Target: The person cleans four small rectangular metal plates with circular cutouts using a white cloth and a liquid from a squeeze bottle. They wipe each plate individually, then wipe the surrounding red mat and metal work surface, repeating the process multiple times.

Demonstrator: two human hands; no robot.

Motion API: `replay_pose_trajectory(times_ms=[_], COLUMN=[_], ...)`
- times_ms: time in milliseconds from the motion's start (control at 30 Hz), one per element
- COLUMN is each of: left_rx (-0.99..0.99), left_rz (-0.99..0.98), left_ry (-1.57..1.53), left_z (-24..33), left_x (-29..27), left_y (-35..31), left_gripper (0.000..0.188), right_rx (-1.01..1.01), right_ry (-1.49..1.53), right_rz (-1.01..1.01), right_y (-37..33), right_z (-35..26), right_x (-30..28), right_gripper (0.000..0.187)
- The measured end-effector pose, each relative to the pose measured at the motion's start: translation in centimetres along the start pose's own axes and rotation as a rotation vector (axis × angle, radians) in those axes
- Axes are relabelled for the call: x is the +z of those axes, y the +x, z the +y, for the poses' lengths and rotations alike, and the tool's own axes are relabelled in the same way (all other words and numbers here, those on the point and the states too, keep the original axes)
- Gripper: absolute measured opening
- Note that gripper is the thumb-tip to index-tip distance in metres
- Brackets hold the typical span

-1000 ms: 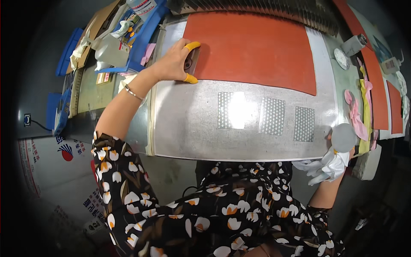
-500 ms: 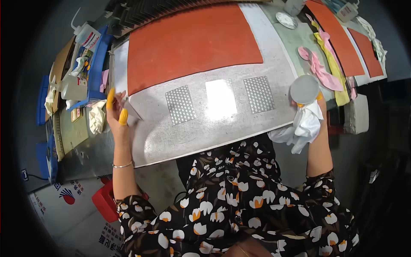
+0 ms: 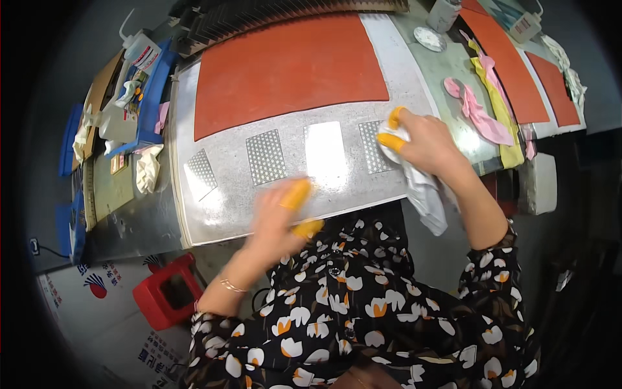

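Note:
My right hand (image 3: 424,144), yellow finger cots on its fingertips, grips a white cloth (image 3: 421,198) over the right-hand patterned rectangular plate (image 3: 370,148). The cloth hangs past the near edge of the grey work surface (image 3: 227,223). My left hand (image 3: 275,217), also in yellow finger cots and blurred, hovers at the near edge with thumb and forefinger apart and nothing visible between them. Beyond it lie a second patterned plate (image 3: 265,157) and a glaring, white-looking plate (image 3: 326,152). A further patterned plate (image 3: 202,172) sits at the far left of the row.
An orange-red mat (image 3: 291,71) covers the back of the surface, before a black slotted rack (image 3: 259,23). On the left stand a blue tray (image 3: 155,91) and a squeeze bottle (image 3: 141,50). Pink cloth (image 3: 479,113) and a round dish (image 3: 429,39) lie right.
My right hand has moved left with the cloth, onto the right-hand plate; the grey disc in it no longer shows. My left hand has left the far-left plate, moving right and nearer.

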State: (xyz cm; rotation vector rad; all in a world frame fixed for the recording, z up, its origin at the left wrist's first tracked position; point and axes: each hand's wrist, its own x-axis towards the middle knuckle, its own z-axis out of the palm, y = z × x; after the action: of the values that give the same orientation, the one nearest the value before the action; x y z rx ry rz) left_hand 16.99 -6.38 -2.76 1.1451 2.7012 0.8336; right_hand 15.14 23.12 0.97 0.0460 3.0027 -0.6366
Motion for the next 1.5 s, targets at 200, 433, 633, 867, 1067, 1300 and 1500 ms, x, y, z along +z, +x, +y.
replay_pose_trajectory(times_ms=[200, 433, 633, 867, 1067, 1300, 1500], left_rx=[0.221, 0.177, 0.182, 0.178, 0.031, 0.040, 0.059], left_rz=[-0.054, -0.101, -0.092, -0.041, 0.130, 0.177, 0.155], left_ry=[0.028, 0.090, 0.075, -0.215, -0.146, -0.055, -0.004], left_z=[4.4, 4.4, 4.2, 3.0, 0.3, -0.5, -0.7], left_x=[5.5, 6.3, 6.1, 4.9, 2.7, 2.6, 2.4], left_y=[4.2, 3.9, 4.0, 3.2, 1.5, 0.7, 0.5], left_gripper=[0.055, 0.059, 0.058, 0.053, 0.052, 0.050, 0.051], right_rx=[-0.059, 0.019, 0.097, 0.139, 0.142, 0.066, -0.136], right_ry=[-0.123, -0.047, -0.105, -0.084, -0.082, -0.120, -0.021], right_rz=[0.027, 0.015, -0.012, -0.050, -0.046, -0.133, -0.037], right_y=[3.8, 3.5, 1.3, -1.6, -4.2, -6.2, -2.4], right_z=[-0.6, -0.4, -0.8, -1.7, -1.9, -2.5, -6.6], right_x=[2.7, 4.0, 4.6, 4.5, 5.2, 4.7, 3.1], right_gripper=[0.034, 0.034, 0.036, 0.036, 0.037, 0.036, 0.032])
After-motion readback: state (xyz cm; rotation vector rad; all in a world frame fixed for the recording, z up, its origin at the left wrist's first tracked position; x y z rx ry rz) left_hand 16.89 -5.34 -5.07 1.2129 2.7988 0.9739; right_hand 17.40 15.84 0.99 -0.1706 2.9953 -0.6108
